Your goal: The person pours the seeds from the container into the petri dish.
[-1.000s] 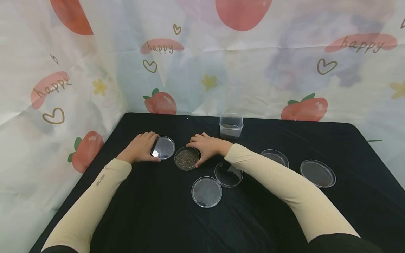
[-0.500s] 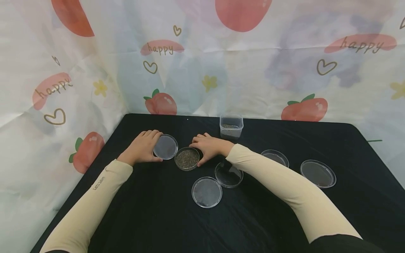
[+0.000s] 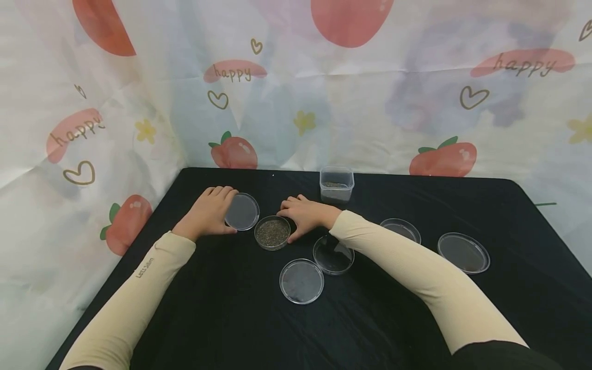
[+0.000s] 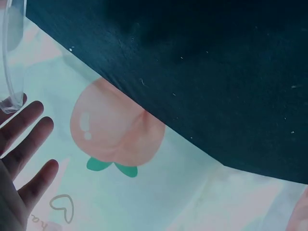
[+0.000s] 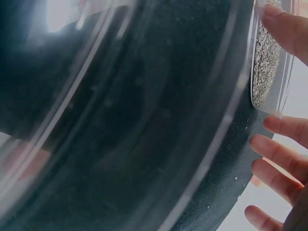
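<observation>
My left hand (image 3: pixel 210 210) pinches a clear round petri dish lid (image 3: pixel 242 211) by its edge, just behind and left of a filled petri dish. In the left wrist view part of the lid (image 4: pixel 14 53) shows at the left edge, by the fingertips, the other fingers spread. The filled petri dish (image 3: pixel 272 233) holds a layer of grey-brown grains, like coarse sand. My right hand (image 3: pixel 307 215) grips this dish at its right side. In the right wrist view the thumb and index finger touch the rim of the dish (image 5: pixel 266 67); the remaining fingers are loosely spread.
Nearer me lie a clear dish (image 3: pixel 302 281) and another dish (image 3: pixel 334 255), touching or nearly so. Two more clear dishes (image 3: pixel 464 253) lie to the right, one partly behind my right sleeve. A square plastic tub (image 3: pixel 336 185) with grains stands at the back of the black-covered table (image 3: pixel 222 298).
My left hand has moved the lid slightly right and away from me, and its bright reflection has gone as its angle changed. The right hand and the filled dish have hardly moved.
</observation>
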Motion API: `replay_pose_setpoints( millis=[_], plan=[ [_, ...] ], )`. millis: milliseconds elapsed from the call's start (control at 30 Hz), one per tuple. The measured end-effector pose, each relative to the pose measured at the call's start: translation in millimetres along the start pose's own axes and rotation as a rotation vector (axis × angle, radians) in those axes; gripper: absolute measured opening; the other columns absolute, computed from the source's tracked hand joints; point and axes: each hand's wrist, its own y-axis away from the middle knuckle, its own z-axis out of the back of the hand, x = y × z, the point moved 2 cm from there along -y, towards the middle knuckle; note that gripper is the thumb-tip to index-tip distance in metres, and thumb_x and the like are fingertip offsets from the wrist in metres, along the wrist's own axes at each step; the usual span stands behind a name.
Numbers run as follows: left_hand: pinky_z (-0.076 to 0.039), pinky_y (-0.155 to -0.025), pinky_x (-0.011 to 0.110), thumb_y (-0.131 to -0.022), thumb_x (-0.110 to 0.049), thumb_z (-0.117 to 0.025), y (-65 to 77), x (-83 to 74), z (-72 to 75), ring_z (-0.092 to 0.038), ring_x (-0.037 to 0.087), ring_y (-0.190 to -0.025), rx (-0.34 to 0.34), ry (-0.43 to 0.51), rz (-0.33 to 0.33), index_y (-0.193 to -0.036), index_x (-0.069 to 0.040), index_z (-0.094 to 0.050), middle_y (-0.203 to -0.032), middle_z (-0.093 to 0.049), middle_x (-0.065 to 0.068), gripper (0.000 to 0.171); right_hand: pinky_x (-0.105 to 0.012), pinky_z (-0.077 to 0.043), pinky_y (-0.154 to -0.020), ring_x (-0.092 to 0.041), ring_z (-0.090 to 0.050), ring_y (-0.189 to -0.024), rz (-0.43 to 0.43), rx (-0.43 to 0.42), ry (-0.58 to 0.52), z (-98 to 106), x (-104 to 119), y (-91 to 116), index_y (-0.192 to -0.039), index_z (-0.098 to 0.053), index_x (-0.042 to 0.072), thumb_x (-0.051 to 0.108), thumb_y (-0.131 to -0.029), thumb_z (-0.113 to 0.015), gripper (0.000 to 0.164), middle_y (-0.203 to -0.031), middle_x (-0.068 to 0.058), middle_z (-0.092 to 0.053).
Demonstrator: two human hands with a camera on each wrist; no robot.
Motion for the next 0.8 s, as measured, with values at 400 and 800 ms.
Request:
replay_pose_setpoints(
  millis=[400,800],
  plan=[
    [-0.039,-0.101,0.046,-0.059,-0.057,-0.080,-4.7,-9.2,-2.3,-0.050,0.029,-0.115,0.023,-0.025,-0.031,-0.130,-0.001,-0.047,-0.126,-0.053,0.014,0.096,-0.040,-0.034,-0.088,-0.022,-0.044,-0.109,-0.010,0.000,0.019,-1,-1,-1,-0.132,-0.054,0.011,0.056,-0.074,-0.071,0.074,-0.123,-0.009,-0.052],
    [-0.038,-0.104,0.044,-0.062,-0.061,-0.076,-23.1,-37.1,5.9,-0.051,0.027,-0.118,0.022,-0.022,-0.133,-0.131,-0.003,-0.048,-0.127,-0.054,0.011,0.093,-0.039,-0.035,-0.087,-0.021,-0.045,-0.107,-0.026,0.002,0.054,-3,-1,1,-0.130,-0.056,0.013,0.056,-0.076,-0.070,0.070,-0.121,-0.007,-0.053]
  ],
)
